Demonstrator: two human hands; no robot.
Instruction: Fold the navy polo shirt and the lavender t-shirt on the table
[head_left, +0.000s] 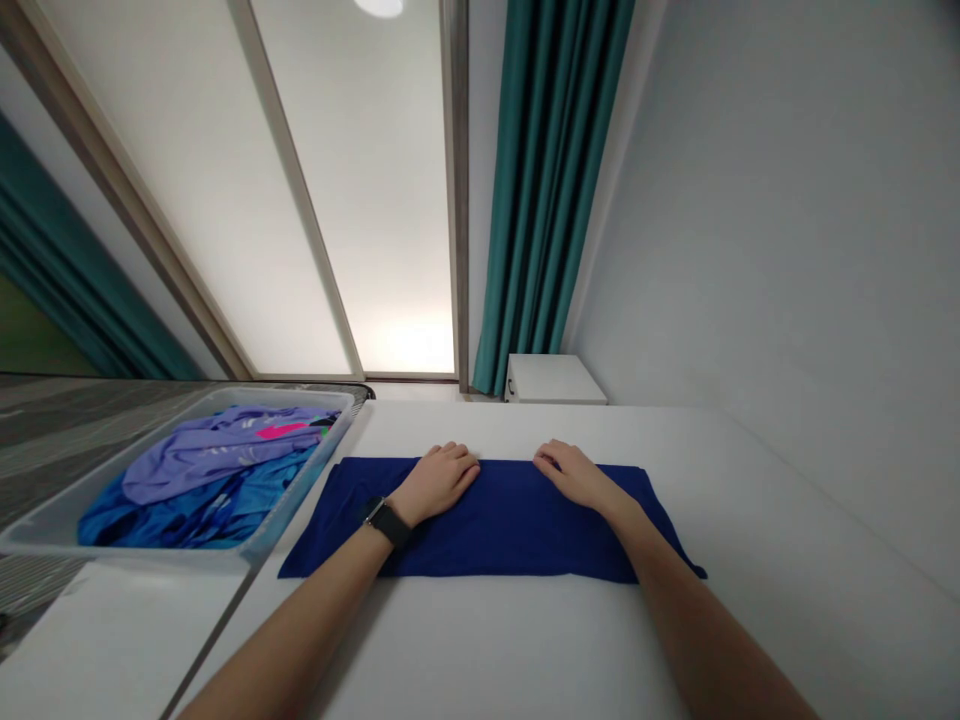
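Observation:
A dark blue piece of fabric (510, 530), folded into a long, wide strip, lies flat on the white table (487, 640). My left hand (441, 476), with a dark watch (388, 522) on its wrist, rests palm down on the cloth near its far edge. Its fingers are stretched out and lie flat. Over the same far edge, further right, is my right hand (574, 472). Its fingers are loosely bent, with a small gap showing between thumb and forefinger, and nothing is visible in it. Bare cloth lies between the two hands.
To the left stands a translucent plastic bin (259, 545) holding a purple garment (202, 455) and blue clothing (172, 515). Behind the table are a small white cabinet (555, 378), a teal curtain (551, 180) and frosted sliding doors (360, 200). A grey wall (795, 220) borders the right.

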